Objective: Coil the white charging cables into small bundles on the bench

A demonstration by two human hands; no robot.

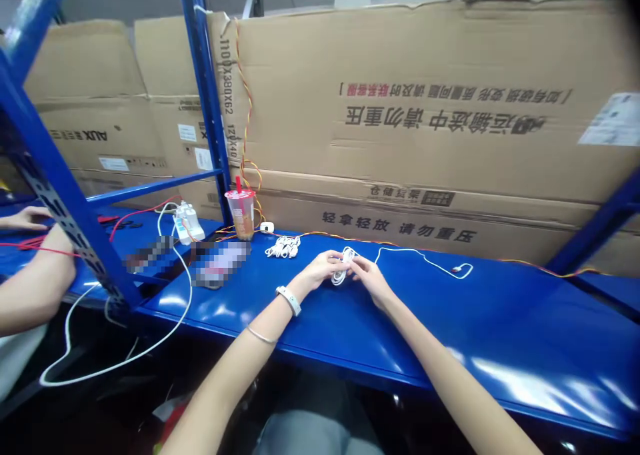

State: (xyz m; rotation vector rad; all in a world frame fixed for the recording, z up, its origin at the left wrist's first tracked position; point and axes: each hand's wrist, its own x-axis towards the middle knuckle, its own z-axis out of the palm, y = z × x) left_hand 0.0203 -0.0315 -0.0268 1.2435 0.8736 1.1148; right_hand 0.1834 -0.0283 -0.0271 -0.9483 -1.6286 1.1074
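Observation:
Just above the blue shelf top (pixel 320 322), a coiled white cable (pixel 339 278) is pinched between both hands. My left hand (pixel 323 270) grips the coil from its left side, fingers closed. On the other side, my right hand (pixel 370 278) is closed on the same coil with its fingertips. One loose length of white cord (pixel 425 254) runs off to the right along the shelf and ends in a small plug with a reddish spot. Left of my hands lies a small pile of bundled white cables (pixel 283 246).
A drink cup with red straw (pixel 242 212), a blurred phone-like object (pixel 221 263) and a white power strip (pixel 189 223) stand to the left. Cardboard (pixel 425 155) walls the back. Beyond the blue post (pixel 65 202), another person's arm (pixel 40 275) works with red wire.

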